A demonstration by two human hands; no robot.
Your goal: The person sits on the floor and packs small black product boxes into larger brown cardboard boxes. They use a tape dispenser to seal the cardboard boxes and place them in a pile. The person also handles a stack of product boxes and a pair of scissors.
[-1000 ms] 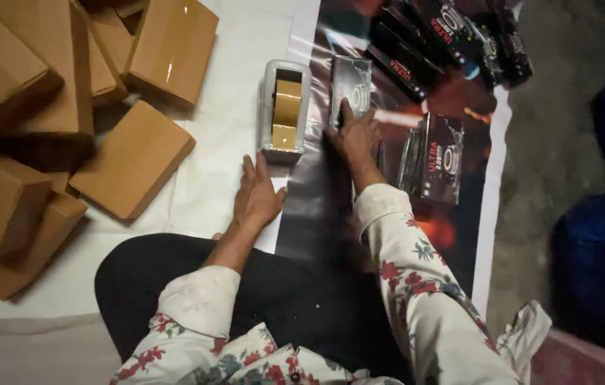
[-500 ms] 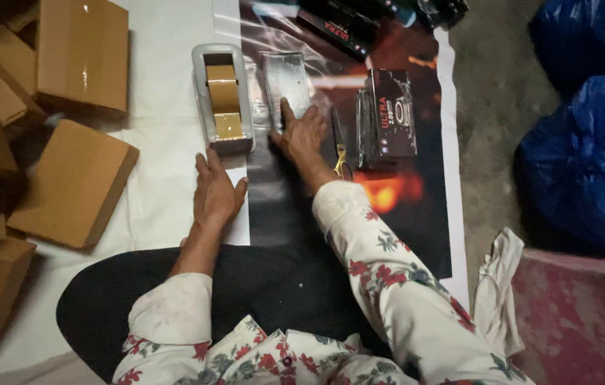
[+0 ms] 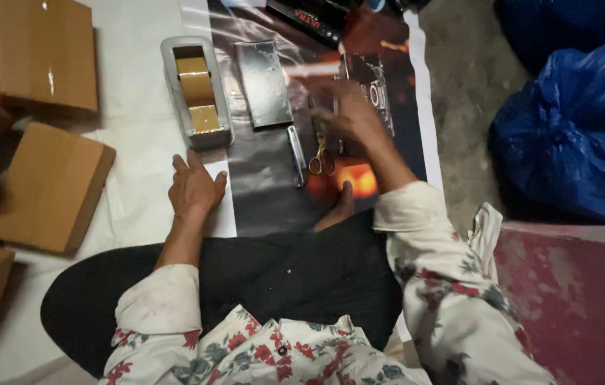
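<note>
Scissors [image 3: 319, 153] lie just right of centre, under your blurred right hand [image 3: 349, 117], fingers spread, gripping nothing. Stiff and light, they lift best by their gold loops. Your left hand [image 3: 194, 189] rests flat, empty.

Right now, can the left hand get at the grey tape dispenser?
Probably yes: the left hand rests flat on the mat just below the grey tape dispenser, with nothing between them.

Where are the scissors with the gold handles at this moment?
In the head view, the scissors lie on the dark glossy sheet, just under the right hand. A small metal tool lies to their left, and the tape dispenser is further left.
</note>
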